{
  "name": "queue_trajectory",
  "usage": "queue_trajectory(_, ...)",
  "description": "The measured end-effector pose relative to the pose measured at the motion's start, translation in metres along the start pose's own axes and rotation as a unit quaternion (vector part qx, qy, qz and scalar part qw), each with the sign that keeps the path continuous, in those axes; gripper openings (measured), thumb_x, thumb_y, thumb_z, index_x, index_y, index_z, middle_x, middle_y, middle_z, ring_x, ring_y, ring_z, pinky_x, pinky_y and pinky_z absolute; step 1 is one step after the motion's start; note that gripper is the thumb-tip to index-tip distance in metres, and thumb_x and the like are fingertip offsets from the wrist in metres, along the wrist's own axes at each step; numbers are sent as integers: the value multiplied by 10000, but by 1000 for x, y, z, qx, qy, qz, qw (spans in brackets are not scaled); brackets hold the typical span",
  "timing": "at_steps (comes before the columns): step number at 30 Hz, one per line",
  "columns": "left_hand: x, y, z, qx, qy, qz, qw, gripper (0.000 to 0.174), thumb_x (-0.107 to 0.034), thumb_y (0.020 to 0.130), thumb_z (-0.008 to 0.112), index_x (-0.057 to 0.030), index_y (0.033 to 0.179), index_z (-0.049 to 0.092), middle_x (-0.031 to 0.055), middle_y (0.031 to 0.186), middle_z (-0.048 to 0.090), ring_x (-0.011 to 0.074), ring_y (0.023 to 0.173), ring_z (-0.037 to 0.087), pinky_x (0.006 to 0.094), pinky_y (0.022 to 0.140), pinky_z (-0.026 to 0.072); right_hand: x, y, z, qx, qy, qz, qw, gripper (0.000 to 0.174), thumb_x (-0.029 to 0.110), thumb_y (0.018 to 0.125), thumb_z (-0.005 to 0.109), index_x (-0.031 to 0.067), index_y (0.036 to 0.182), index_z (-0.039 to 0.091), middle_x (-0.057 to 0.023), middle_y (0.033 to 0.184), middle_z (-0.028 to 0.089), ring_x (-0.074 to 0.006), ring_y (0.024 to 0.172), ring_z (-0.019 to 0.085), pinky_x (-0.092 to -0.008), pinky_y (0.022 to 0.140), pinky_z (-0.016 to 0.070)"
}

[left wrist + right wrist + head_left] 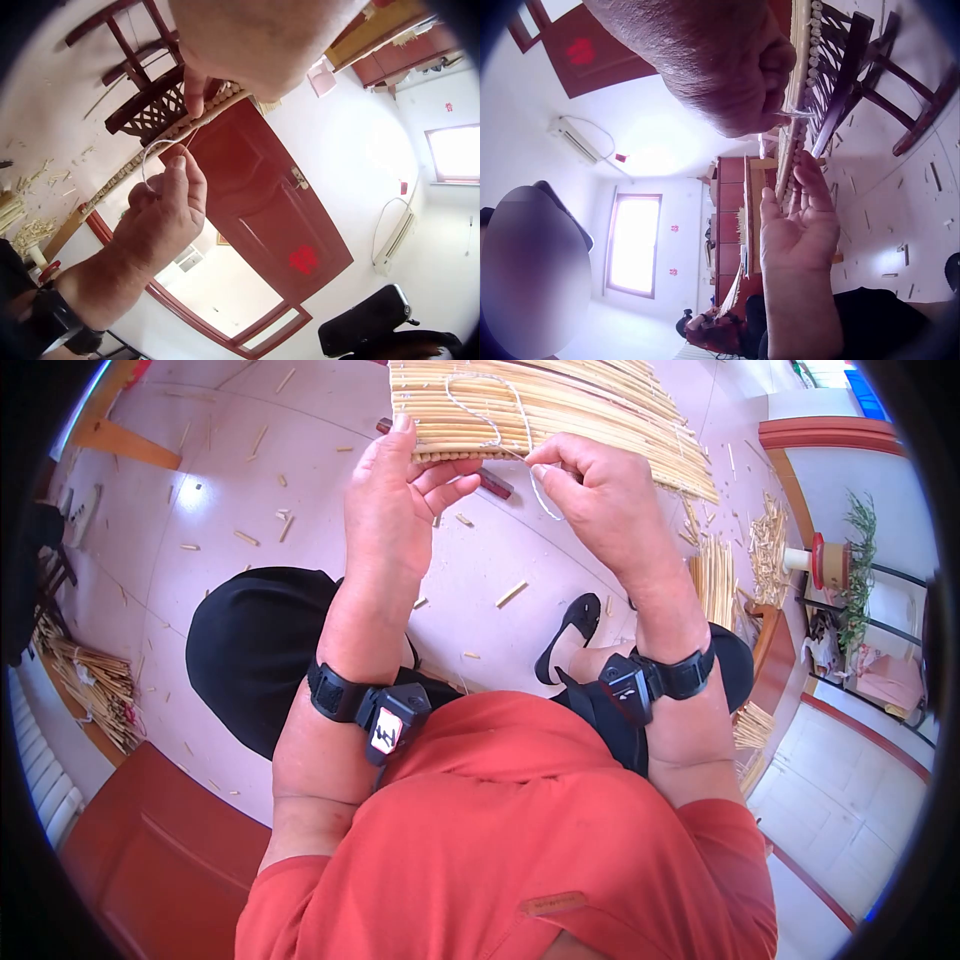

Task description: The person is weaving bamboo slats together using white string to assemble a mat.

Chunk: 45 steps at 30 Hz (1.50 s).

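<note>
A mat of pale reed stalks point(560, 415), its stalk ends lined up along the near edge, is in front of me in the head view. My left hand point(385, 505) holds this edge, thumb on top and fingers underneath. Just to the right, my right hand point(600, 490) pinches a thin needle point(192, 139) at the mat's edge. White string point(522, 410) loops over the top of the mat to the right fingers, and a loose tail hangs below them. In the right wrist view, the right hand point(735, 67) is close above the row of stalk ends point(814, 37).
Cut reed bits point(511, 594) are scattered over the pale floor. Reed bundles lie at the left point(95, 685) and right point(715, 575). A lattice-backed dark wooden chair point(154, 109) stands beyond the mat. A red-flanged spool point(828, 563) is at the right.
</note>
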State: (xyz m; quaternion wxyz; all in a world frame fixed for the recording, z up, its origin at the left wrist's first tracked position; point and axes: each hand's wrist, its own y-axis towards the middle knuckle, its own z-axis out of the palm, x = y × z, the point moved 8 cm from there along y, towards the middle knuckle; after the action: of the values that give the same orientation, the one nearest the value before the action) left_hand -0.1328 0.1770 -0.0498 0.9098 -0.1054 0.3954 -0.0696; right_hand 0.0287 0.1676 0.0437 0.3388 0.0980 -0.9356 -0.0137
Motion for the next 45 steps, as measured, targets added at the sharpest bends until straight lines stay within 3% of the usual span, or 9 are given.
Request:
queue_trajectory(4,49,-2,-21,-29,-23,-63,997,287,-253,1014,420,16,1105,464,188,1023,627,265,890,685,320,709,607,-19,-2,24,82,-56,37,994,170,152,842,597,28,922,681,-100,634,597,-138,560,532,-281,564,439)
queue_trajectory(8,80,-4,-35,-58,-21,-114,992,259,-216,1025,385,14,1120,456,200,1076,610,268,935,674,336,753,604,-43,-9,45,84,-108,32,990,172,161,838,589,38,915,681,-159,668,607,-216,587,587,-329,600,474)
queue_trajectory(10,83,-3,-36,-54,-25,-113,992,259,-216,1025,384,12,1125,455,203,1089,604,270,950,670,341,771,601,-42,-10,47,72,-101,42,991,197,141,828,542,53,878,711,-192,773,669,-353,744,661,-433,727,524)
queue_trajectory(16,81,-5,-38,-72,13,-111,991,267,-207,1019,399,25,1137,461,159,1046,597,224,911,642,318,786,577,-29,-4,41,28,-122,-37,991,205,130,800,541,62,867,723,-187,768,671,-351,729,663,-435,734,530)
queue_trajectory(21,84,-5,-40,-87,2,-113,990,239,-169,1005,412,23,1123,492,134,1030,591,190,873,614,315,783,546,-28,-2,46,46,-139,-43,988,205,127,806,533,54,854,718,-184,784,673,-341,742,663,-436,739,528)
queue_trajectory(24,84,-5,-40,-92,10,-116,989,225,-168,1015,404,16,1119,484,148,1050,599,223,913,631,360,845,555,-26,-2,47,52,-139,-42,988,197,125,812,535,47,846,713,-183,787,672,-337,746,662,-435,737,528)
queue_trajectory(30,84,-5,-39,-92,-7,-108,990,230,-150,1008,401,29,1124,485,141,1034,583,196,876,615,321,780,560,-23,1,48,50,-143,-52,987,179,117,806,550,41,838,709,-182,763,667,-338,742,660,-434,735,527)
queue_trajectory(43,83,-5,-40,-99,21,-104,989,261,-191,1017,410,24,1150,472,146,1059,573,195,895,613,323,802,560,-29,15,56,78,-182,-80,977,160,100,746,568,57,793,715,-202,745,664,-350,741,665,-431,718,526)
queue_trajectory(45,86,-5,-41,-95,14,-119,988,253,-202,1012,432,-13,1172,480,148,1108,566,222,919,612,322,805,558,-27,17,55,95,-192,-65,975,165,118,749,581,70,811,726,-208,749,666,-351,753,669,-430,743,528)
